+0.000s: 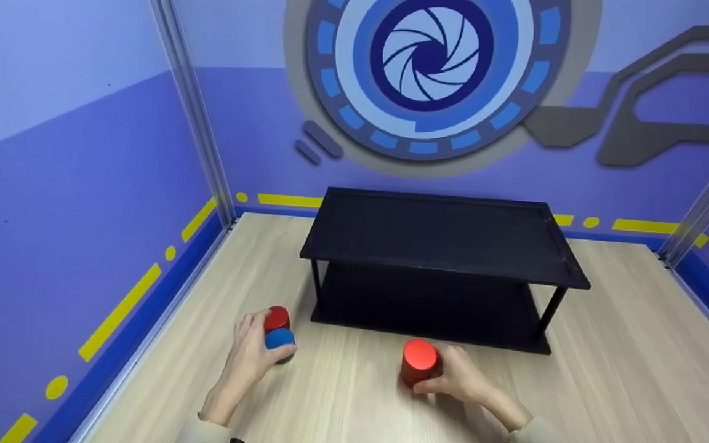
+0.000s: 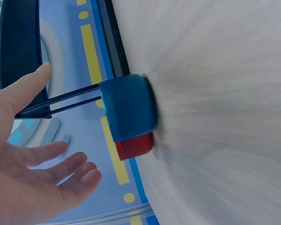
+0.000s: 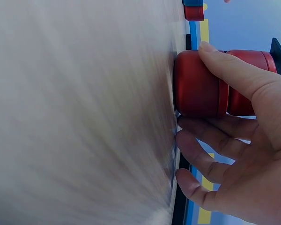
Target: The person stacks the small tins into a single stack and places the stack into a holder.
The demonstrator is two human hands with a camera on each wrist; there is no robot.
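My right hand (image 1: 460, 374) holds the lower of two stacked red canisters (image 1: 420, 355), at the front middle of the table. In the right wrist view the thumb lies along the lower canister (image 3: 194, 89), with fingers on its opposite side; the upper canister (image 3: 240, 101) sits on top. Over at the left, my left hand (image 1: 247, 352) hovers beside a blue canister (image 1: 279, 338) and a red canister (image 1: 277, 318). These two stand side by side on the table. In the left wrist view that hand's fingers (image 2: 79, 183) are spread apart, with nothing between them and the thumb.
A black two-level shelf (image 1: 440, 237) stands on the wooden table (image 1: 354, 394) behind the canisters, its lower board close to the right hand. Blue and purple panels (image 1: 71, 203) enclose the table at the left, back and right.
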